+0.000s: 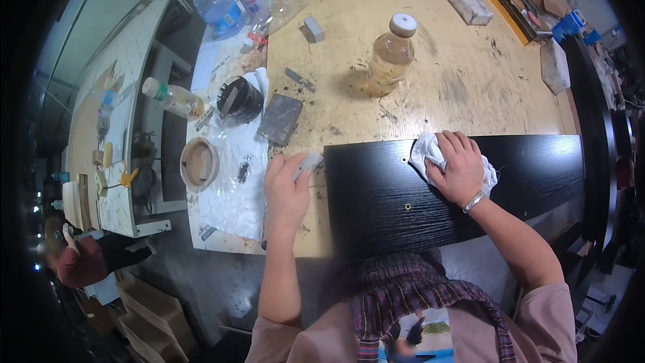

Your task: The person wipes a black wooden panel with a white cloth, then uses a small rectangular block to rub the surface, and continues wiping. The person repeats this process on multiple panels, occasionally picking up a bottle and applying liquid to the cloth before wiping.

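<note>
A black wood-grained board point(369, 195) with small brass-coloured inserts lies along the near edge of the workbench. My right hand point(462, 167) presses a crumpled white cloth point(424, 150) flat against its surface. Left of the board, my left hand point(287, 180) is closed around a small grey block point(308, 163), held just off the board's left end. Beyond it a dark flat sanding pad point(281, 119) rests on the bench. A clear bottle of yellowish liquid point(391, 60) with a white cap stands upright behind the board.
On the left, white plastic sheeting point(235, 154) carries a black tub point(240, 99) and a round bowl point(199, 164). A bottle point(172, 97) and a large blue-tinted bottle point(216, 8) are farther back. A grey block point(313, 29) and an open box point(516, 10) sit at the far side. Another person point(84, 255) is at far left.
</note>
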Demonstrator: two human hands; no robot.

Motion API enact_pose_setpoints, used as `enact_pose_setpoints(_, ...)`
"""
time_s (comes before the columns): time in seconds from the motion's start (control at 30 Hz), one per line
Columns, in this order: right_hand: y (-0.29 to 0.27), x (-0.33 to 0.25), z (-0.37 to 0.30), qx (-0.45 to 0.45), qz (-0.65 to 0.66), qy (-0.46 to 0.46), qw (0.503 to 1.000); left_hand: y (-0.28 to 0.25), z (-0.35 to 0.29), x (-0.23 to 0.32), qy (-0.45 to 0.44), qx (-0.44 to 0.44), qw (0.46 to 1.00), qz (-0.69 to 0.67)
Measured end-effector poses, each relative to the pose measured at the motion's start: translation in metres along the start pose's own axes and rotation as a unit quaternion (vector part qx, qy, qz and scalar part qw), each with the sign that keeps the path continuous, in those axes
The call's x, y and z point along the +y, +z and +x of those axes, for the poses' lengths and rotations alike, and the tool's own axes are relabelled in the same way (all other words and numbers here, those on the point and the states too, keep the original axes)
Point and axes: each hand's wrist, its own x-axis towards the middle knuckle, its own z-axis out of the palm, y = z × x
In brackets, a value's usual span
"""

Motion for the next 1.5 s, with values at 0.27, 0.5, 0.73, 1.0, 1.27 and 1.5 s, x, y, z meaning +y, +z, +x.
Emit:
enact_pose_setpoints(0.27, -0.001, -0.001, 0.0, -0.015, 0.001, 0.011, 1.0, 0.003, 0.006, -0.016, -0.07, 0.072, 0.994, -0.046)
enact_pose_setpoints(0.5, 0.0, -0.001, -0.002, -0.003, -0.005, 0.007, 1.0, -0.006, 0.006, -0.06, -0.236, 0.114, 0.935, -0.237)
enact_pose_setpoints(0.73, 0.001, 0.0, -0.001, -0.001, 0.004, 0.0, 1.0, 0.05, 0.07, -0.041, -0.111, 0.073, 0.984, -0.116)
enact_pose_setpoints(1.0, 0.004, 0.004, -0.005, 0.009, -0.003, 0.008, 1.0, 0.002, 0.012, -0.038, -0.023, 0.08, 0.994, 0.071)
enact_pose_setpoints(1.27, 0.005, 0.0, -0.004, -0.001, -0.002, 0.004, 1.0, -0.012, -0.073, -0.047, -0.037, 0.021, 0.975, 0.22)
enact_pose_setpoints(1.5, 0.002, 0.001, -0.004, -0.007, -0.006, 0.011, 1.0, -0.012, -0.069, -0.05, -0.125, -0.034, 0.984, 0.124)
